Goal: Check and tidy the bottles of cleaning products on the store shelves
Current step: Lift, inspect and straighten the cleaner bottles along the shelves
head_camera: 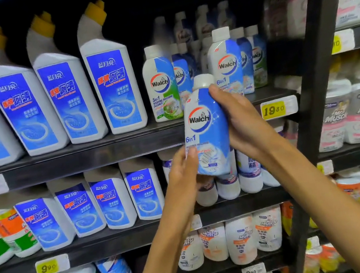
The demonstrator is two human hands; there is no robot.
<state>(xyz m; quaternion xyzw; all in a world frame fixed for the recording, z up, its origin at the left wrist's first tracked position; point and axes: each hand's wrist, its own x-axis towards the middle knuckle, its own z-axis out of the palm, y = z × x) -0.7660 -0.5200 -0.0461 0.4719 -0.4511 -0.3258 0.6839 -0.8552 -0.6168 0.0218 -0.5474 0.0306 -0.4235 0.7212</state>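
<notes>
Before the shelf (97,152), both hands grip a tilted Walch 6in1 bottle (205,127): right hand (240,122) at 3 o'clock, left hand (183,171) at 7.

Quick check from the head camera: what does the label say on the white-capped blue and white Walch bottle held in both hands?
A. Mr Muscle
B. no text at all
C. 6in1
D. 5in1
C: the white-capped blue and white Walch bottle, gripped by the right hand and the left hand, reads "6in1" under the logo.
</notes>
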